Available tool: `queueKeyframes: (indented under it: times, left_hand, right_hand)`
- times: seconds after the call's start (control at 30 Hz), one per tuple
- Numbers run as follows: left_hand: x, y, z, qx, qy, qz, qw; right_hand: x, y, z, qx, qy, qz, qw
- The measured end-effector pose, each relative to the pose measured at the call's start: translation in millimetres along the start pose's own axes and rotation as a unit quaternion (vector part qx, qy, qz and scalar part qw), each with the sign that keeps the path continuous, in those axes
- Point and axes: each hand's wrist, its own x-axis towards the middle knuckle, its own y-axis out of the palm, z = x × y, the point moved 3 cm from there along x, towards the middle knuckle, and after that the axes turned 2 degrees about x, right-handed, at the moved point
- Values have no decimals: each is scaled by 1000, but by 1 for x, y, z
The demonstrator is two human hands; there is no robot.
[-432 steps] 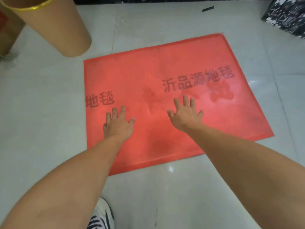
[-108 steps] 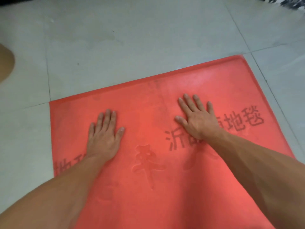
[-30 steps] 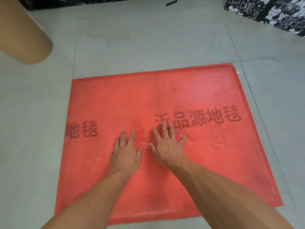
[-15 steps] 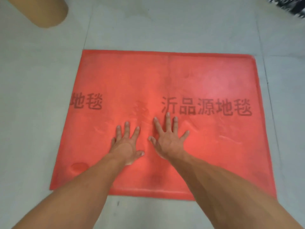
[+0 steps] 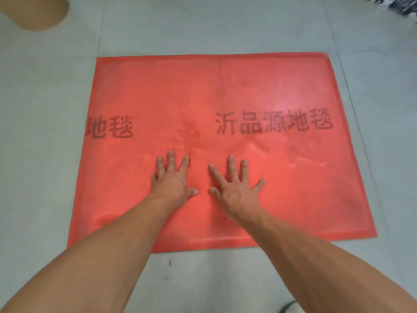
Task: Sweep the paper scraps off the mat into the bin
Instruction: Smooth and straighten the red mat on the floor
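bare mat beyond hands, bin far-left

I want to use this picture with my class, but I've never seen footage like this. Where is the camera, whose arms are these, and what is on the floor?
There is no machine here. A person wears a camera on the head, looking forward and down, so the two arms are the wearer's own. The left hand and right hand lie flat, fingers spread, side by side on a red mat printed with dark characters. Neither holds anything. The mat lies on a grey tiled floor. A tan rounded object, cut off at the top left, may be the bin. No paper scraps show on the mat.
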Motion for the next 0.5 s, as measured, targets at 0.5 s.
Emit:
queueKeyframes:
  times: [0.5]
  left_hand:
    - [-27,4,-6,23,-1,-134,991]
  right_hand:
    - [-61,29,1,6,39,29,999]
